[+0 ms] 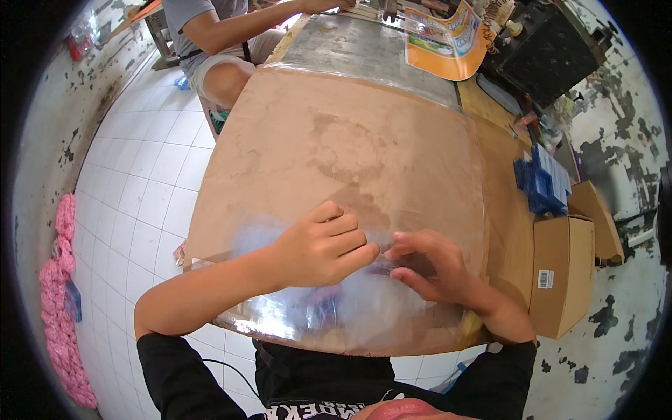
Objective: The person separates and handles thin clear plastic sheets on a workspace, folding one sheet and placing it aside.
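Observation:
Clear plastic film or bags [364, 311] lie in a shiny, see-through heap at the near edge of the brown-covered table [294, 140]. Over this plastic my left hand [327, 245] is closed, its fingers curled in toward the thumb. What it pinches, if anything, is hidden. Close by on the right, my right hand [437, 266] has bent fingers with the thumb held apart from them. Its fingertips are beside the left hand's, with a bit of clear plastic around them. A dark bluish patch shows through the film below my left hand.
Across the table sits another person [217, 35], one arm over the far end. An orange printed sheet [448, 66] lies there near a black box-like machine [546, 49]. Blue packs [542, 182] and cardboard boxes [563, 273] stand along the right. Pink bundles [63, 315] line the left wall.

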Motion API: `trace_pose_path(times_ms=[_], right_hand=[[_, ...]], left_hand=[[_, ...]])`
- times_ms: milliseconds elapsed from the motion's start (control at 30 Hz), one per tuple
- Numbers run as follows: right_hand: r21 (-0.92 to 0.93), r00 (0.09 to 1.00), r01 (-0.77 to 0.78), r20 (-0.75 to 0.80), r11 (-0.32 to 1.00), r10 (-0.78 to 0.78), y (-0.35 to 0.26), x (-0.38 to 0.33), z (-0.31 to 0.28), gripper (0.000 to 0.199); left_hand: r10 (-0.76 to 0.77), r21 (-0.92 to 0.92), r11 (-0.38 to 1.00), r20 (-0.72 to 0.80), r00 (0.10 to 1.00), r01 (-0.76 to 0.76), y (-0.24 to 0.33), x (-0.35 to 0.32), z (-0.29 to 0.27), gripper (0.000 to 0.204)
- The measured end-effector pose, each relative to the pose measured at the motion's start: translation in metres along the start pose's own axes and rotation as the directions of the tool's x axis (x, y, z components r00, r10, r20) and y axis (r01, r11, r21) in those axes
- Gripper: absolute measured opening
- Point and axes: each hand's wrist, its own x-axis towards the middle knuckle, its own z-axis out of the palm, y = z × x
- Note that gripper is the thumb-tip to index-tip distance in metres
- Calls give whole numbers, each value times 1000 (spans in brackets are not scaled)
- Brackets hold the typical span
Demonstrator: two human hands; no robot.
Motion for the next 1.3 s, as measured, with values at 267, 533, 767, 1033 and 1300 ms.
trace_pose_path(times_ms=[267, 533, 767, 1033, 1300], right_hand=[[-65, 996, 82, 51, 994, -79, 3, 5, -1, 29], [-63, 995, 83, 52, 995, -80, 4, 6, 1, 28], [-58, 996, 71, 66, 996, -68, 5, 5, 0, 28], [-61, 995, 74, 73, 995, -70, 6, 6, 0, 29], [-88, 994, 60, 93, 994, -52, 6, 7, -3, 27]], left_hand=[[1, -38, 999, 21, 1000, 0, -1, 0, -2, 12], [-19, -61, 998, 15, 1000, 20, -1, -2, 0, 11], [-36, -80, 996, -23, 999, 34, -1, -2, 4, 10], [-32, -86, 996, 19, 999, 34, -2, -1, -2, 12], [-25, -93, 995, 29, 999, 27, -4, -1, -1, 13]])
